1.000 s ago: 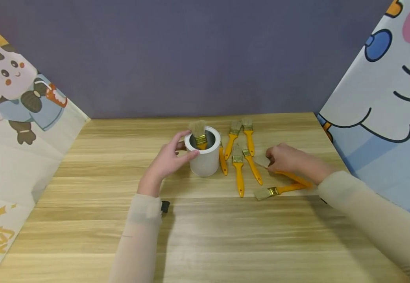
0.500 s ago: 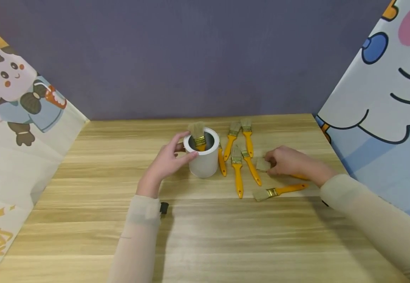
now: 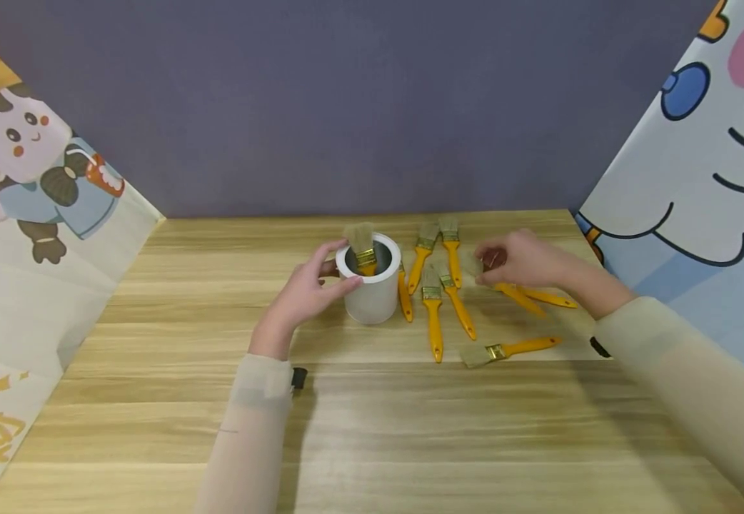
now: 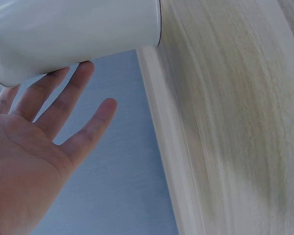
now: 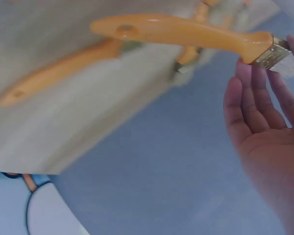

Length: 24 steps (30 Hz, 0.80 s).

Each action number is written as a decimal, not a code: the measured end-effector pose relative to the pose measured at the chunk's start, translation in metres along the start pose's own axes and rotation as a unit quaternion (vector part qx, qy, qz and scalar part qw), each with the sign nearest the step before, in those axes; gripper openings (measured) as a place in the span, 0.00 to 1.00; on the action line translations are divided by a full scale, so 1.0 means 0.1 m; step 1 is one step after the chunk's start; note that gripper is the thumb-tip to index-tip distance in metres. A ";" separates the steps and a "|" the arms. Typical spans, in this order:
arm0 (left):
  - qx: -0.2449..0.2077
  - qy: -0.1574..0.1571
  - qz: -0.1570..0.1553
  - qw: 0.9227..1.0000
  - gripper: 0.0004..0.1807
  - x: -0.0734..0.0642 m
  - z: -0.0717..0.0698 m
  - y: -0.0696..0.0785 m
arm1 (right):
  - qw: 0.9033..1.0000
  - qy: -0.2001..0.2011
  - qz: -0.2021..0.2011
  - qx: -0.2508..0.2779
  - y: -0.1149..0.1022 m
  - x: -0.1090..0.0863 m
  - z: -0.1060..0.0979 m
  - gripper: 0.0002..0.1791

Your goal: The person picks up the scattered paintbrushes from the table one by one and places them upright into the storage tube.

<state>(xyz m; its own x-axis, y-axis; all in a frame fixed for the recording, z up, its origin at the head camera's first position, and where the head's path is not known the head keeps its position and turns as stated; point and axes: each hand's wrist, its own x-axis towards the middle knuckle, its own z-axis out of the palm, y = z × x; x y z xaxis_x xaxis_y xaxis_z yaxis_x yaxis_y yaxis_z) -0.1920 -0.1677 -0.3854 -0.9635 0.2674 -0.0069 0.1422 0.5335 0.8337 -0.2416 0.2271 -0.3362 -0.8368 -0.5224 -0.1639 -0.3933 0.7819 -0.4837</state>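
Note:
My left hand (image 3: 301, 300) holds the white can (image 3: 372, 305) by its rim, thumb at the front and fingers on the far left side. In the left wrist view, fingertips touch the can's wall. Inside the can stands a paintbrush (image 3: 365, 255), bristles up, leaning to the left. To the right, my right hand (image 3: 526, 260) pinches another paintbrush (image 5: 176, 32) at its metal ferrule. Its orange handle points back toward the wrist, raised over the table in the right wrist view. A further paintbrush (image 3: 555, 298) lies on the table beneath it.
Several loose orange-handled brushes, such as one paintbrush (image 3: 434, 321), lie right of the can. A separate paintbrush (image 3: 520, 348) lies nearer the front. A dark partition (image 3: 372, 107) stands behind the wooden table (image 3: 410, 442), with printed cloths on both sides.
My right hand has shifted up and away with the pinched brush, uncovering the brush beneath. The left hand stays on the can.

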 end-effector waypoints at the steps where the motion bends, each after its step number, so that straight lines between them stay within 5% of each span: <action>1: 0.001 0.000 0.000 1.000 0.45 0.00 0.00 0.00 | 1.000 0.006 0.000 0.006 -0.05 0.00 -0.05 0.24; 8: 0.002 0.002 -0.002 1.000 0.45 -0.01 0.00 0.01 | 0.998 0.062 -0.018 0.016 -0.32 0.02 -0.35 0.23; 24: -0.002 -0.001 -0.008 1.000 0.45 0.02 -0.02 -0.01 | 0.991 0.108 -0.045 0.067 -0.93 0.19 -0.67 0.27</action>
<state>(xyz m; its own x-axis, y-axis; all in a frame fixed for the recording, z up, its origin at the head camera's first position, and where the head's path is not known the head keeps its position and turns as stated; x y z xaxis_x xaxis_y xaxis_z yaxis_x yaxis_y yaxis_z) -0.1942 -0.1691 -0.3853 -0.9653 0.2605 -0.0203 0.1266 0.5344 0.8357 -0.2465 0.1669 -0.2370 -0.8681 -0.4920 0.0650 -0.4282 0.6762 -0.5995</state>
